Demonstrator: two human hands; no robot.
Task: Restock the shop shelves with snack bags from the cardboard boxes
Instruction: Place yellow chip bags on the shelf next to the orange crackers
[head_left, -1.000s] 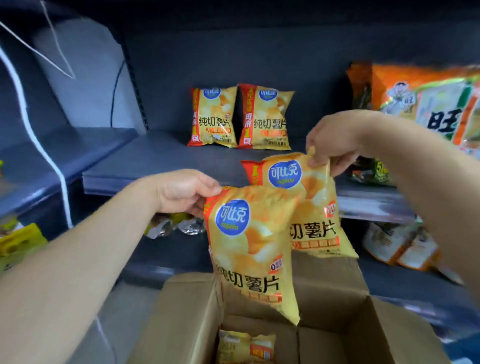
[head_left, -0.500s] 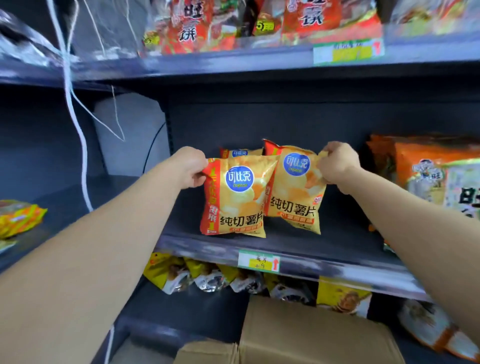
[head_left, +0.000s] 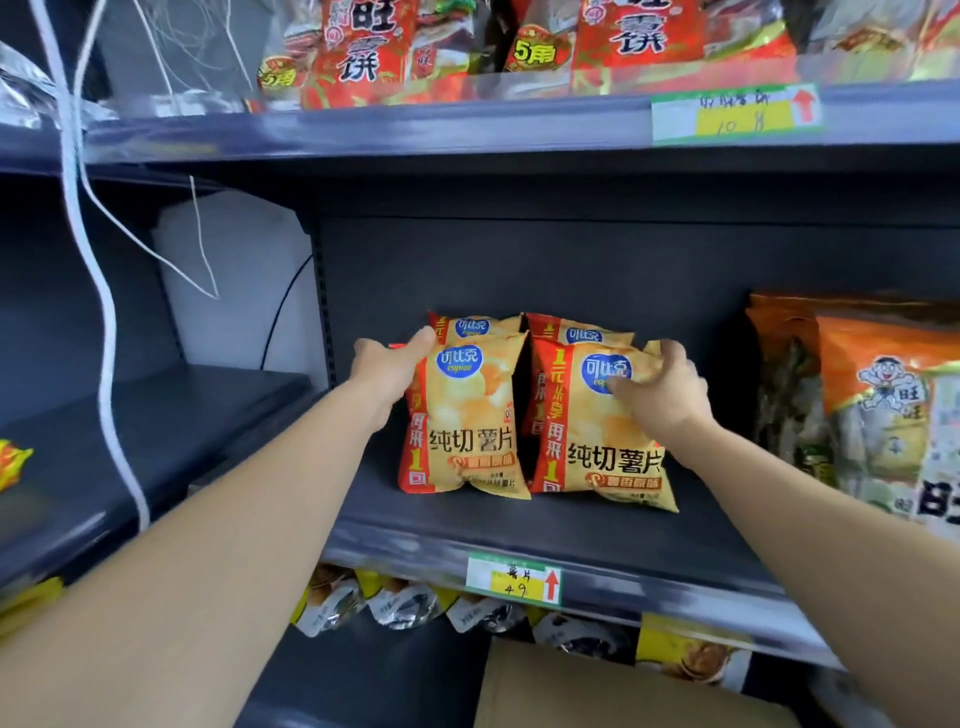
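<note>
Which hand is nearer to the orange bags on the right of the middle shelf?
Right. The right hand grips the right chip bag, just left of the orange bags; the left hand holds the left chip bag, farther left.

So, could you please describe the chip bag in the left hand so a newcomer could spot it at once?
Find the dark middle shelf, whose front edge carries the yellow price label reading 49. Four yellow chip bags stand there in two rows. Yours is the front left bag, its top corner gripped by the left hand.
</note>
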